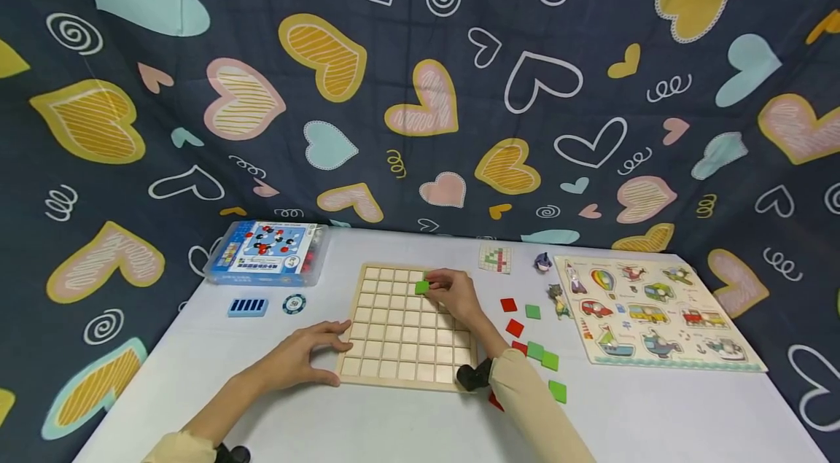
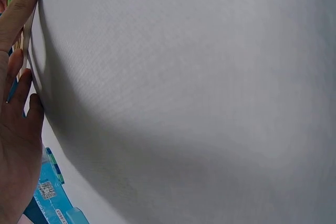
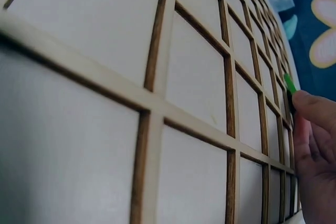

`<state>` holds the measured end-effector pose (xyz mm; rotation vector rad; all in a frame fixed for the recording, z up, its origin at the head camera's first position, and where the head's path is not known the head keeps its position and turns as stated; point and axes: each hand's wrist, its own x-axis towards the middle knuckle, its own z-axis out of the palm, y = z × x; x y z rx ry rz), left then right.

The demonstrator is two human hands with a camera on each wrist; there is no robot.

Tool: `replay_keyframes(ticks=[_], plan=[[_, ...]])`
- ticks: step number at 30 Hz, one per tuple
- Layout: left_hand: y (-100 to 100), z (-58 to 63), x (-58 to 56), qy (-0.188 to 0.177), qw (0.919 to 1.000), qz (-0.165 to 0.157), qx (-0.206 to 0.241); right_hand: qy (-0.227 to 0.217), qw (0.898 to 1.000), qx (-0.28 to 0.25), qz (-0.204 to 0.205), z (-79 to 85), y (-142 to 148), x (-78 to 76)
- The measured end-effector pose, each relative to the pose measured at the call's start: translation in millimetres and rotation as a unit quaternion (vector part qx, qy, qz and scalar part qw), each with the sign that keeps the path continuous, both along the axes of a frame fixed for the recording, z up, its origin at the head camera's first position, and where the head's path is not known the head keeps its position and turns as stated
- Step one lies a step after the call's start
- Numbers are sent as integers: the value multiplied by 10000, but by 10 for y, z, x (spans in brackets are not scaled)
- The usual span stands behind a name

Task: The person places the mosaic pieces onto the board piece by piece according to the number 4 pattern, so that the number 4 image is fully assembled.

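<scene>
A wooden grid board point(image 1: 388, 332) with rows of square cells lies flat on the table. At its far edge, right of middle, my right hand point(image 1: 456, 297) pinches a green square tile point(image 1: 421, 288) over the cells. The right wrist view shows this tile point(image 3: 289, 83) edge-on at the thumb tip, tilted above the grid. My left hand point(image 1: 300, 357) rests at the board's left side, fingers extended and thumb spread, touching the frame. Fingers of the left hand point(image 2: 18, 145) lie along the board's edge in the left wrist view.
Loose red tiles point(image 1: 508, 305) and green tiles point(image 1: 557, 391) lie right of the board, partly behind the right forearm. Farther right is a picture puzzle board point(image 1: 656, 313). A patterned card point(image 1: 495, 259) lies behind; a plastic case point(image 1: 265, 253), blue block point(image 1: 247, 307) and round chip point(image 1: 294, 303) sit left.
</scene>
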<state>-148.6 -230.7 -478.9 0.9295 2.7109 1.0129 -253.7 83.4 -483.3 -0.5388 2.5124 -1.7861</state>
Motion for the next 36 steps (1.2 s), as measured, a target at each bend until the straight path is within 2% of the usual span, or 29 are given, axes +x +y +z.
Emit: replay_keyframes(ticks=[7, 15, 20, 24, 29, 32, 36], plan=[[2, 7, 18, -94, 9999, 6, 83, 154, 9998, -109, 118, -36, 2, -11], [-1, -9, 41, -188, 9998, 45, 44, -112, 9985, -389, 356, -47, -52, -5], [5, 22, 20, -187, 9998, 18, 53, -327, 9978, -428, 381, 19, -49, -6], [3, 50, 15, -171, 9998, 31, -2, -569, 9970, -464, 242, 131, 61, 41], [0, 53, 17, -194, 9998, 42, 14, -870, 9933, -760, 8, 233, 346, 140], [2, 41, 12, -203, 9998, 31, 33, -868, 9918, -873, -340, 223, 560, 225], [3, 27, 3, -163, 9999, 24, 26, -974, 9891, -661, -885, 234, 846, 407]])
